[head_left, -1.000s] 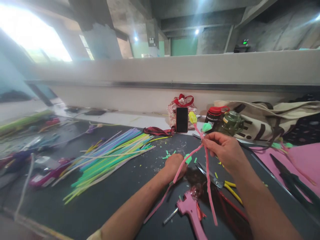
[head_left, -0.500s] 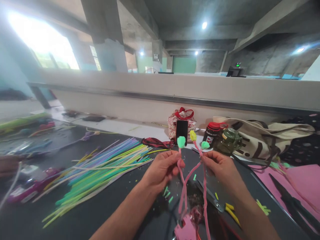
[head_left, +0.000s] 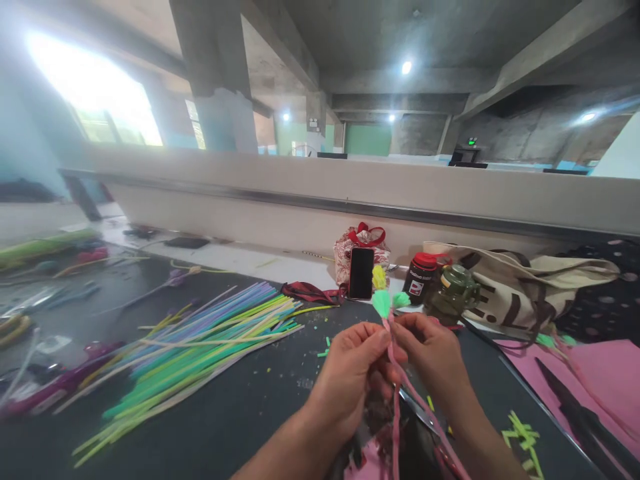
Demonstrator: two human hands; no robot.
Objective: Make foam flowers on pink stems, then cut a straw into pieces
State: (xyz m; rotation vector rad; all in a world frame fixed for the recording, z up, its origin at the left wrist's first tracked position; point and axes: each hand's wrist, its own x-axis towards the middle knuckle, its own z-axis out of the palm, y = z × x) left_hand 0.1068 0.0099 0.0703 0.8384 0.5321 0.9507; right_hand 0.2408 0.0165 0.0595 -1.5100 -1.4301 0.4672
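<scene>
Pink pipe cleaner stems (head_left: 397,430) come together between my two hands in the middle of the head view. They carry a green tuft (head_left: 381,303) in front, a second green tuft (head_left: 401,300) to its right and a yellow tuft (head_left: 379,277) behind. My left hand (head_left: 345,377) pinches the stem just under the front green tuft. Close against it, my right hand (head_left: 437,357) is closed round the stems below the other tufts, its fingertips partly hidden. Beneath the hands lie scissors (head_left: 420,410), their handles mostly covered by my right forearm.
A pile of coloured pipe cleaners (head_left: 200,363) spreads on the dark table to the left. Behind stand a phone (head_left: 361,275), a red-lidded bottle (head_left: 421,277) and a green jar (head_left: 453,293). Black scissors (head_left: 570,403) rest on pink paper (head_left: 613,363) at right, near green-yellow offcuts (head_left: 523,430).
My hands have come together from apart, bringing the left green-tipped stem against the yellow- and green-tipped stems. The view has tilted slightly upward.
</scene>
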